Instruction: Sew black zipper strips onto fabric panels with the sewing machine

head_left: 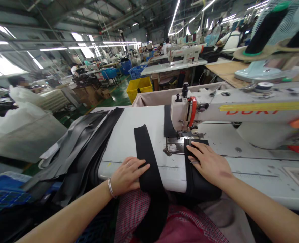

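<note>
My left hand, with a ring and a bracelet, grips the edge of a long black strip, fingers on top and thumb tucked at its side. That strip lies across the white table and hangs over the front edge onto the lap. My right hand rests with spread fingers on a second black piece, just in front of the sewing machine's needle area. Another dark strip lies behind the machine's metal plate.
The sewing machine spans the right side. A pile of dark strips hangs off the table's left side, above a blue basket. Behind stand a yellow bin and a thread stand. People sit farther back.
</note>
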Motion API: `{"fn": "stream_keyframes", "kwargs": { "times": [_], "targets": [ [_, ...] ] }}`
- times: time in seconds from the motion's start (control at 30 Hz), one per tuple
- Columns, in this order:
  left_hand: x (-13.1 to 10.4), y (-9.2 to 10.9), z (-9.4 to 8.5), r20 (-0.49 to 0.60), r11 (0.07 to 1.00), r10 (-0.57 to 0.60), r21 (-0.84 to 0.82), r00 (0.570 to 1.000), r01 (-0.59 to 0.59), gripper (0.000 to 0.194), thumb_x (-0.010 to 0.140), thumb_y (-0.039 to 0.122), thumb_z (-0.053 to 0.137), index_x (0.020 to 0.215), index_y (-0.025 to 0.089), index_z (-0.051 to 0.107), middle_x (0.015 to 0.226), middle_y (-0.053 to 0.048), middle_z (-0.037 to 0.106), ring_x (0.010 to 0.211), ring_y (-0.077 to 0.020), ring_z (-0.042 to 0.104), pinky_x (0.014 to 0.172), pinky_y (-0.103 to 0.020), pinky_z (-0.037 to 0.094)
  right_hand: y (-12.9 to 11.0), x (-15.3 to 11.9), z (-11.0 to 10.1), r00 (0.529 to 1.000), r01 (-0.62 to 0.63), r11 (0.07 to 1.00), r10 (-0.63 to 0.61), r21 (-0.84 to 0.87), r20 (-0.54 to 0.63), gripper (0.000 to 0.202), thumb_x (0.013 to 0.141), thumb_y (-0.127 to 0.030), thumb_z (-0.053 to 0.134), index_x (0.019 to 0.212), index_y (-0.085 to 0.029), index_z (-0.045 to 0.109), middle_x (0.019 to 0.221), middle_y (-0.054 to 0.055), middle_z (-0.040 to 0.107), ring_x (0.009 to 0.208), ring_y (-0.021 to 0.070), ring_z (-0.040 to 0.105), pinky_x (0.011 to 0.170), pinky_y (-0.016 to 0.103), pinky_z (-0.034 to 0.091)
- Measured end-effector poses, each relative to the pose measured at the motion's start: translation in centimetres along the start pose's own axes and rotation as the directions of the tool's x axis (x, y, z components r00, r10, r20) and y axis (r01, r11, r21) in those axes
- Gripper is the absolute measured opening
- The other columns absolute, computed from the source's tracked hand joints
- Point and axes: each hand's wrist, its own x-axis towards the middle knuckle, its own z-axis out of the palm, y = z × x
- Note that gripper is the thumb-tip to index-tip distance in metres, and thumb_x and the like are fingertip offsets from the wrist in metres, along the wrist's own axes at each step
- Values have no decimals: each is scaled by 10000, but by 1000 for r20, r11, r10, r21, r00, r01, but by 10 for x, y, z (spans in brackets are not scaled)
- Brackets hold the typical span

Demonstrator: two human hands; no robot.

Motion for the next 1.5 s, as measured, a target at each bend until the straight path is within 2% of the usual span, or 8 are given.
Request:
{"fn": "stream_keyframes", "kwargs": {
  "times": [0.13,0.27,0.4,0.47,0.53,0.63,0.87,1.5],
  "targets": [
    [53,-50,-6,-91,985,-167,-61,982,162,681,809,270,604,1438,258,345,1503,-105,236,1344,-313,278,1107,-482,252,3,12,-6,992,103,993,-107,53,72,420,935,-366,437,1337,-263,498,1373,61,496,1258,252,433,947,437,469],
    [98,-90,-13,-108,968,-236,-107,966,225,525,846,159,497,1364,237,462,1246,-91,491,1135,-239,471,1025,-426,373,10,25,-9,978,172,978,-184,119,97,396,933,-364,452,1319,-296,516,1340,35,527,1235,232,455,929,412,482],
    [126,-62,-19,-126,983,67,-159,990,-87,461,934,188,387,1389,248,424,1299,-61,481,1202,-205,440,1074,-359,340,12,31,-10,979,162,975,-178,153,100,380,925,-359,470,1293,-292,540,1337,29,525,1233,228,452,937,404,477],
    [137,-32,-18,-137,917,341,-169,930,-361,472,938,208,382,1410,204,388,1405,-85,411,1300,-222,364,1126,-371,275,11,31,-11,979,157,974,-176,166,104,382,925,-364,468,1291,-284,542,1343,32,520,1242,229,443,951,405,469],
    [147,-6,-14,-101,854,483,-165,870,-494,547,892,270,468,1418,160,368,1456,-128,351,1348,-263,308,1147,-415,236,11,30,-12,978,158,971,-179,177,107,389,917,-363,478,1291,-277,542,1346,32,520,1248,229,439,966,408,460],
    [158,12,-4,-54,877,450,-162,891,-452,682,814,348,571,1427,148,349,1473,-159,320,1360,-308,285,1145,-466,226,11,29,-12,976,161,969,-184,189,113,410,888,-349,520,1289,-268,541,1352,27,521,1253,230,437,985,413,450],
    [161,5,5,-8,915,371,-170,929,-367,660,836,226,515,1455,187,291,1521,-97,252,1408,-251,207,1177,-442,171,13,30,-10,978,148,966,-175,213,113,409,875,-350,536,1273,-259,547,1345,25,533,1255,230,443,1004,417,441],
    [167,-5,6,-23,892,391,-235,920,-385,583,874,244,500,1434,207,338,1527,-71,247,1416,-211,204,1190,-421,153,12,31,-12,977,133,969,-163,207,135,357,881,-331,533,1221,-230,567,1353,41,520,1265,239,432,1012,417,433]
  ]
}}
